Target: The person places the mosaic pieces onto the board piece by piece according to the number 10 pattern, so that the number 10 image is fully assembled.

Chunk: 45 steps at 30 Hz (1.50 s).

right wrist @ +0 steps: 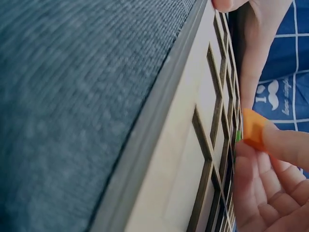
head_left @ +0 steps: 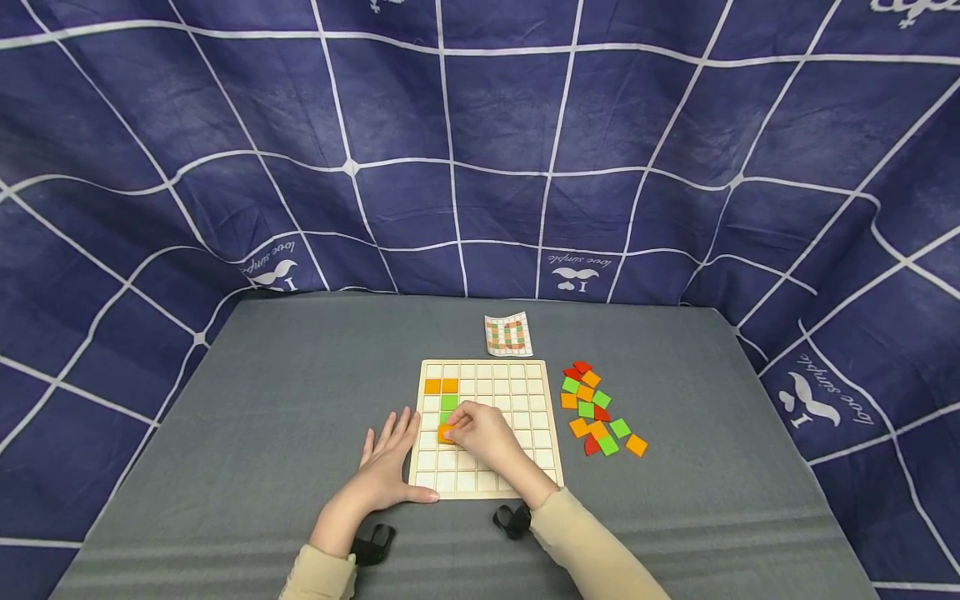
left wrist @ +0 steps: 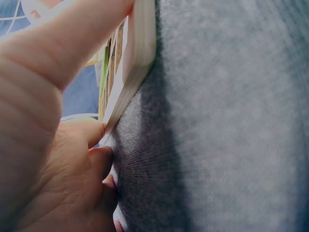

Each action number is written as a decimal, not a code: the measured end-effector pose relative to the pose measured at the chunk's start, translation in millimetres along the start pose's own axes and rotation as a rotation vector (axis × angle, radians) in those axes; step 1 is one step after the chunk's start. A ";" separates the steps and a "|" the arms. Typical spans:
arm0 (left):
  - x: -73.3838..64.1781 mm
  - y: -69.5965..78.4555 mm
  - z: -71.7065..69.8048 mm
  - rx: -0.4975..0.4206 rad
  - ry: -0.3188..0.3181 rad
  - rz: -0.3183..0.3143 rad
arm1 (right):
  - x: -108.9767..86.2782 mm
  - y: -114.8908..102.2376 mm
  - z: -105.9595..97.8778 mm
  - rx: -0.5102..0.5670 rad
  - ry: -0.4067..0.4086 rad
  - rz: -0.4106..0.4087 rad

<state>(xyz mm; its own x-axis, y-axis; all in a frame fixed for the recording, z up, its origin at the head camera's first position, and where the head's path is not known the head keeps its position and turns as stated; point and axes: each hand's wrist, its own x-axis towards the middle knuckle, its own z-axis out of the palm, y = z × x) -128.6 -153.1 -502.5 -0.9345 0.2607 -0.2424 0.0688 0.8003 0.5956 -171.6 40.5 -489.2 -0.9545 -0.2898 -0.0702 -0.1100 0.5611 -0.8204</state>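
Observation:
A pale wooden grid board (head_left: 483,485) lies on the grey cloth. My right hand (head_left: 489,433) pinches an orange square tile (right wrist: 254,129) between thumb and fingers, low over a cell in the board's second column. Right above that cell in the same column sit green tiles (head_left: 448,402), the lower one partly hidden by my fingers. Two orange tiles (head_left: 441,386) fill cells in the row above them. With its fingers spread, my left hand (head_left: 386,471) rests along the board's left edge, fingertips at the side and thumb at the front corner.
Right of the board lies a loose scatter of orange, green and red pieces (head_left: 597,412). Behind the board is a small paper card (head_left: 507,334) printed with a coloured grid pattern. Blue cloth with white lines (head_left: 495,200) hangs behind the grey-covered table (head_left: 300,375).

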 end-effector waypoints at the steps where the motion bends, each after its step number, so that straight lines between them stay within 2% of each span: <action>1: 0.1 0.1 0.1 0.000 0.002 0.000 | 0.0 -0.7 0.4 -0.014 -0.001 -0.005; 9: 1.0 0.4 -2.3 0.006 0.001 0.005 | 0.8 -2.5 2.8 -0.098 0.006 -0.009; 15: 0.5 -0.3 -2.8 0.001 -0.012 0.003 | 2.1 -2.3 7.2 -0.177 0.030 -0.056; 21: -0.8 -0.2 -1.7 -0.004 -0.010 -0.001 | -0.8 -2.1 4.5 -0.139 0.028 -0.039; 30: -0.5 1.0 -4.5 -0.005 -0.003 0.009 | -6.6 7.2 -31.1 0.029 0.049 0.024; 36: -0.7 1.2 -5.1 -0.009 -0.003 0.014 | -10.6 19.2 -59.4 0.136 0.106 0.085; 41: -1.0 1.3 -3.7 -0.009 0.001 0.016 | -19.4 34.4 -85.4 0.160 0.184 0.149; 45: -1.2 1.8 -3.0 -0.014 -0.002 0.014 | -32.2 54.9 -110.7 0.145 0.237 0.201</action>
<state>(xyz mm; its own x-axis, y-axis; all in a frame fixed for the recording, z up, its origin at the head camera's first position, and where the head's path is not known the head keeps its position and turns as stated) -128.4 -153.6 -498.9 -0.9330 0.2725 -0.2352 0.0769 0.7892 0.6094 -177.6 166.4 -469.1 -0.9929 0.0133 -0.1183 0.1108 0.4672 -0.8772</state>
